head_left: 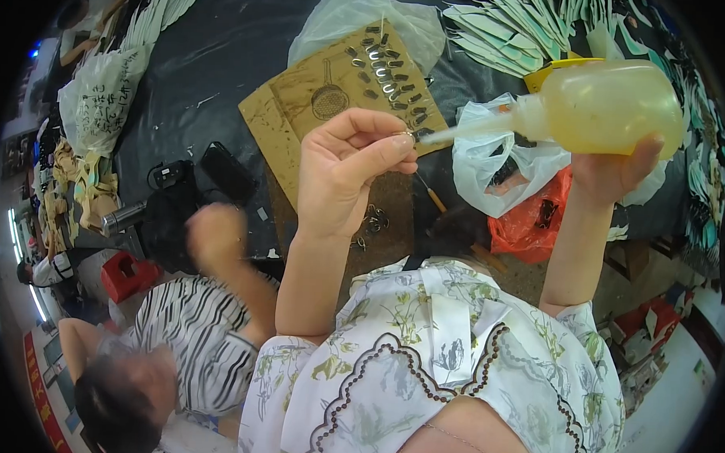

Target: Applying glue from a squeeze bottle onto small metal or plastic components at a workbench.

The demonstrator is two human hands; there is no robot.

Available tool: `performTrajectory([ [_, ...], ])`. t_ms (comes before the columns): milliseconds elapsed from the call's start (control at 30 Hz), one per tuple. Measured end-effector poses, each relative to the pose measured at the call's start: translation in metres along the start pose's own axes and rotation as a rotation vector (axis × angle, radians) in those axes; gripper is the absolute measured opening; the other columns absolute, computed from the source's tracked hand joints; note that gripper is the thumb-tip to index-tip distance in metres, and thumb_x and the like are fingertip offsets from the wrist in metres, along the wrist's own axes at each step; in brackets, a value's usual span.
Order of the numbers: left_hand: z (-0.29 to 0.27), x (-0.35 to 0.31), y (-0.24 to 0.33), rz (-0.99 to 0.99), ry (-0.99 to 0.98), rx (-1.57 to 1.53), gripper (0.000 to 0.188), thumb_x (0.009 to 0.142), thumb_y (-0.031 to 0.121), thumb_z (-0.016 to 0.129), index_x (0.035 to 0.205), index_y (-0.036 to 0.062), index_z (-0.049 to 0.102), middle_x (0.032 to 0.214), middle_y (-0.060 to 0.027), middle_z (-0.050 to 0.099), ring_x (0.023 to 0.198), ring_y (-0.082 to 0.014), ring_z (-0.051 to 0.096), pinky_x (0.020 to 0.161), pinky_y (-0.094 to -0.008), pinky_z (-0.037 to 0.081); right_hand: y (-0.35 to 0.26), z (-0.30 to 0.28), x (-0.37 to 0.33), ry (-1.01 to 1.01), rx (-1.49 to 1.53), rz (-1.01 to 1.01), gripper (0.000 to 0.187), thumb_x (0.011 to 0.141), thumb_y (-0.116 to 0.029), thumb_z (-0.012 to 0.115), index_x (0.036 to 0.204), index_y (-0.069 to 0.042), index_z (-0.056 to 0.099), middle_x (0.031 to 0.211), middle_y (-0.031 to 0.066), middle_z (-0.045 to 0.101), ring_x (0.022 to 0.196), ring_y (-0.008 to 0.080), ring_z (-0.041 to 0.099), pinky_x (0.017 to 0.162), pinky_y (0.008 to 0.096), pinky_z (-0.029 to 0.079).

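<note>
My left hand (pixel 352 174) is raised over a cardboard sheet (pixel 283 108), thumb and forefinger pinched on a small shiny metal piece (pixel 409 135) whose kind is too small to tell. My right hand (pixel 616 173) grips a translucent squeeze bottle (pixel 610 107) of yellowish liquid, held on its side. Its long pale nozzle (pixel 478 128) points left, with the tip at or very near the metal piece; contact cannot be made out. On the cardboard lie rows of small dark pieces (pixel 371 93), some with a bright shine. Below my left hand, several small metal rings (pixel 376 219) lie on a brown board.
A thin tool with an orange handle (pixel 437 200) lies beside the brown board. White (pixel 488 179) and red (pixel 530 224) plastic bags sit at the right. Pale green cut pieces (pixel 505 36) are heaped at the back. A co-worker in a striped shirt (pixel 195 340) works close on my left.
</note>
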State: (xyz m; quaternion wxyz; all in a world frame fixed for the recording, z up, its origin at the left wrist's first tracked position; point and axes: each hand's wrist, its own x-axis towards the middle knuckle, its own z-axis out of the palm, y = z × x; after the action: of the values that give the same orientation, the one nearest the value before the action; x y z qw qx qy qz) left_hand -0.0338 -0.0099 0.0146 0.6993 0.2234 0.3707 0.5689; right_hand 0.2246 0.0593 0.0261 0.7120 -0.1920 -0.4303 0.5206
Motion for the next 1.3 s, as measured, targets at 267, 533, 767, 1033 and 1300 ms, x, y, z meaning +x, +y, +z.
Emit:
performTrajectory([
  [267, 0.005, 0.001, -0.007, 0.470, 0.064, 0.453, 0.012, 0.067, -0.009, 0.061, 0.076, -0.0022, 0.058, 0.077, -0.0081, 0.060, 0.066, -0.0153, 0.058, 0.059, -0.0242, 0.048, -0.001, -0.005, 0.001, 0.125, -0.090, 0.120, 0.052, 0.079, -0.038, 0.054, 0.117, -0.004, 0.043, 0.111, 0.0084, 0.051, 0.103, 0.0222, 0.051, 0.087, 0.0367, 0.042],
  [533, 0.009, 0.001, -0.008, 1.189, 0.051, 1.070, 0.015, 0.057, -0.009, 0.065, 0.068, -0.0004, 0.059, 0.075, -0.0068, 0.058, 0.063, -0.0192, 0.057, 0.054, -0.0254, 0.046, -0.003, 0.013, 0.004, 0.195, -0.001, 0.008, 0.052, 0.077, -0.039, 0.057, 0.115, -0.006, 0.045, 0.112, 0.0067, 0.052, 0.104, 0.0223, 0.050, 0.090, 0.0400, 0.039],
  [767, 0.012, -0.001, -0.009, 1.120, 0.039, 1.020, 0.016, 0.058, -0.013, 0.061, 0.070, -0.0025, 0.060, 0.081, -0.0108, 0.060, 0.072, -0.0173, 0.058, 0.063, -0.0241, 0.047, -0.006, 0.005, -0.002, 0.247, -0.109, 0.016, 0.057, 0.074, -0.042, 0.059, 0.116, -0.007, 0.045, 0.113, 0.0070, 0.051, 0.104, 0.0234, 0.050, 0.090, 0.0411, 0.040],
  [1033, 0.015, 0.007, -0.011, 1.210, 0.030, 1.009, 0.018, 0.055, -0.011, 0.066, 0.069, -0.0018, 0.060, 0.076, -0.0080, 0.057, 0.064, -0.0195, 0.059, 0.054, -0.0255, 0.048, -0.008, -0.007, 0.002, 0.130, -0.055, 0.025, 0.057, 0.075, -0.043, 0.057, 0.117, -0.007, 0.045, 0.114, 0.0070, 0.050, 0.105, 0.0234, 0.050, 0.090, 0.0411, 0.040],
  [1300, 0.015, 0.006, -0.008, 1.164, 0.048, 1.022, 0.019, 0.057, -0.012, 0.064, 0.071, -0.0011, 0.059, 0.076, -0.0091, 0.058, 0.065, -0.0198, 0.060, 0.056, -0.0265, 0.049, -0.007, -0.007, 0.003, 0.117, -0.119, 0.090, 0.059, 0.076, -0.042, 0.057, 0.120, -0.006, 0.041, 0.116, 0.0104, 0.049, 0.108, 0.0259, 0.047, 0.093, 0.0430, 0.036],
])
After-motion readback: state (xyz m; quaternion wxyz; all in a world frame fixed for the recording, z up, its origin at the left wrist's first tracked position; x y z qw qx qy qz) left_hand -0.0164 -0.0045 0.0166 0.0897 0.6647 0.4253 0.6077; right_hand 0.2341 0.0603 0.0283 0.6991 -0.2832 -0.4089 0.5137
